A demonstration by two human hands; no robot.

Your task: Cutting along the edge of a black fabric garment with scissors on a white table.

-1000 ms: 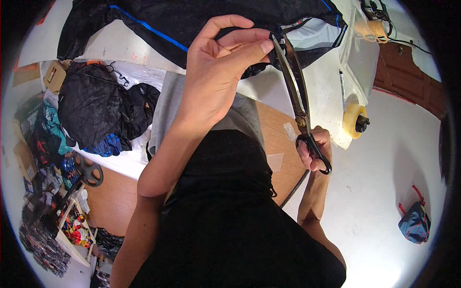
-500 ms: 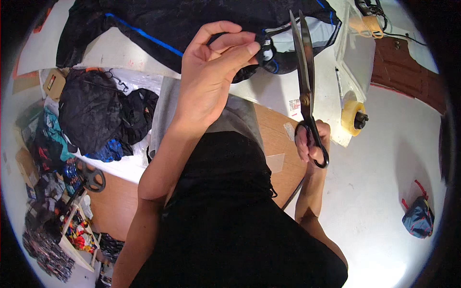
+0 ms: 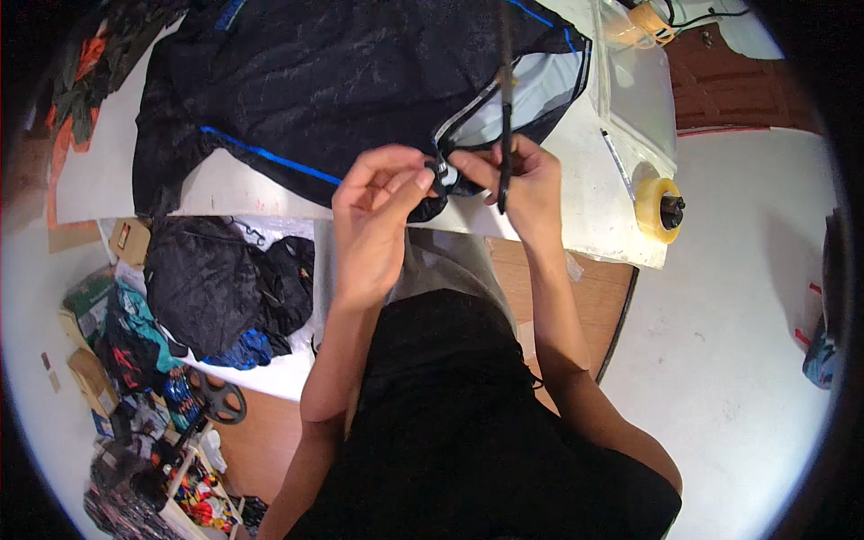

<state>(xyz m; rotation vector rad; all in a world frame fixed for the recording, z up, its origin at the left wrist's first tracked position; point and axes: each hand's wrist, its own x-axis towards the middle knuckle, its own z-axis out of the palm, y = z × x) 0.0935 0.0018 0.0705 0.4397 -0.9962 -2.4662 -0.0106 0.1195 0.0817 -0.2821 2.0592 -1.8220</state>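
Note:
A black garment (image 3: 297, 90) with blue piping and a pale grey lining lies across the white table. At its near edge, my left hand (image 3: 378, 207) is closed in a pinch on the cloth, by a small black-and-white label or tab. My right hand (image 3: 535, 189) is wrapped around the black handles of large scissors (image 3: 506, 117), whose blades point away from me. Its thumb and forefinger reach to the garment beside my left fingertips. Whether they touch the cloth is hard to make out.
On the table's right side are a yellowish tape roll (image 3: 659, 210) and a marker pen (image 3: 618, 160). A pile of dark clothes (image 3: 216, 283) lies below the table's left edge. Farther down left stand a black wheel (image 3: 219, 398) and a wooden-framed bin (image 3: 184, 481). White table (image 3: 90, 193) extends left.
My right hand has come up and inward with the scissors, to beside my left hand at the garment's edge. The whole view has shifted, so the garment and table appear lower.

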